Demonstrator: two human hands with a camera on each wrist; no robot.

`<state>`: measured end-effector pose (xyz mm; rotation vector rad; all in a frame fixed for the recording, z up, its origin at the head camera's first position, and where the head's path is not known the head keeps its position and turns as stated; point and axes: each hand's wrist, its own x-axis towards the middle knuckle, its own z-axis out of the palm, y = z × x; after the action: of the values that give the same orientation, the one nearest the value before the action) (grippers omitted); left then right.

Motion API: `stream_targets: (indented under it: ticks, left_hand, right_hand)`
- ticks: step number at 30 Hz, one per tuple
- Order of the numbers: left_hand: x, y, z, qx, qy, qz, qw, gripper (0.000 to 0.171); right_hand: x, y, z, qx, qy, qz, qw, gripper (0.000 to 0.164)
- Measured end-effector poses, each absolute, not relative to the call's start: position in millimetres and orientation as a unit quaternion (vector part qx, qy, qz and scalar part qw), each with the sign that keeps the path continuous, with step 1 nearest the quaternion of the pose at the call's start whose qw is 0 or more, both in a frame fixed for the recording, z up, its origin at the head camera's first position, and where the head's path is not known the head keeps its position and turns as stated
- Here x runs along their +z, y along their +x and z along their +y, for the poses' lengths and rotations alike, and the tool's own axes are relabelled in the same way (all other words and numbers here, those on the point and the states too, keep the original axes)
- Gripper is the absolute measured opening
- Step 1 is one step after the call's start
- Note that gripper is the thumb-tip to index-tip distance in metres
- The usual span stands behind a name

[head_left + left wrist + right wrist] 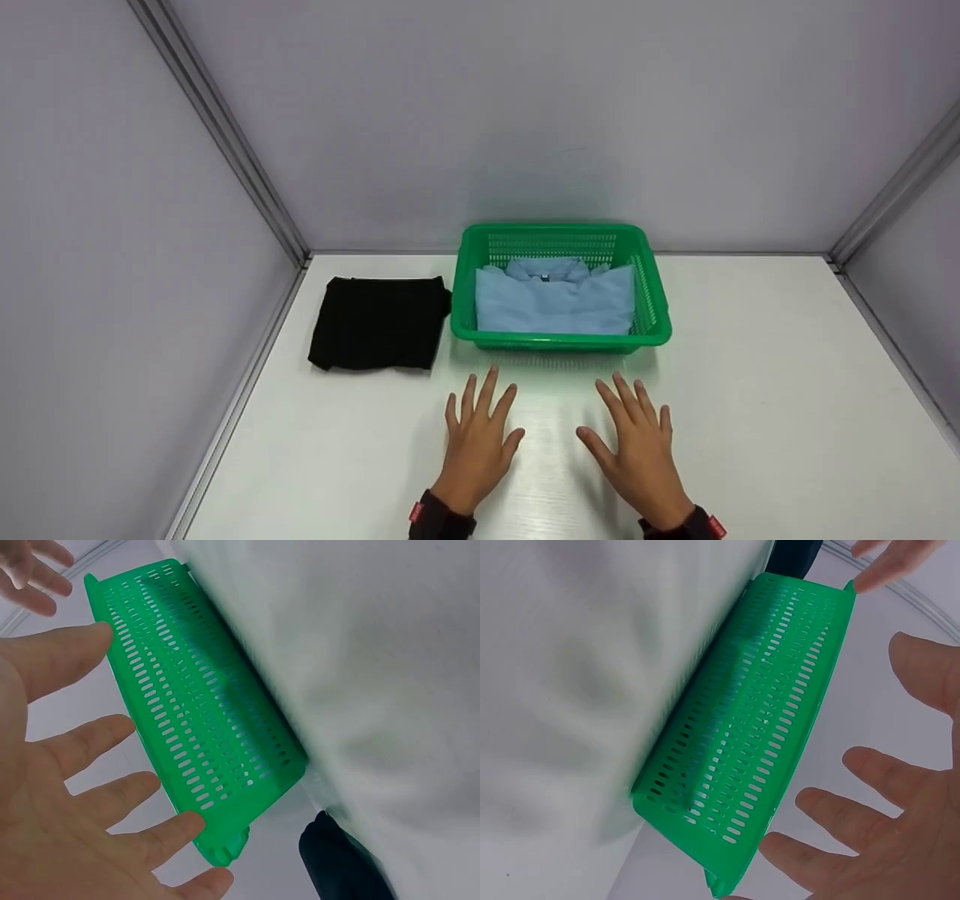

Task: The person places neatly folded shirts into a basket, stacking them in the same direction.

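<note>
A green plastic basket (559, 340) with slotted sides stands against the back wall, and a folded light blue shirt (555, 304) lies inside it, collar toward the back. To its left is a folded black cloth (381, 322), flat on the table. My left hand (476, 450) hovers palm down in front of the basket, fingers spread and holding nothing. Level with it on the right, my right hand (637, 450) is also spread and holds nothing. Both wrist views show the basket's front side (202, 697) beyond the spread fingers (840, 810).
The white table (765, 390) is enclosed by a grey back wall (555, 112) and side walls with metal frame strips (225, 127). A dark band with a red tag (442, 517) is on the left wrist, and a similar band (682, 525) on the right.
</note>
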<state>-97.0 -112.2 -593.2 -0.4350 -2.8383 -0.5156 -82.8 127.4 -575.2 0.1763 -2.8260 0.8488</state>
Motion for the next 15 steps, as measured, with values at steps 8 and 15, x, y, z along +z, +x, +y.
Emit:
stream_targets:
  ticks: [8, 15]
  left_hand:
    - [-595, -102, -125, -0.198, -0.127, -0.967, 0.098, 0.06]
    - [-596, -111, -148, -0.206, -0.104, -0.967, 0.111, 0.059]
  right_hand:
    - [-570, -78, 125, 0.289, 0.054, -0.953, 0.067, 0.071]
    - [-565, -71, 124, 0.291, 0.058, -0.953, 0.063, 0.072]
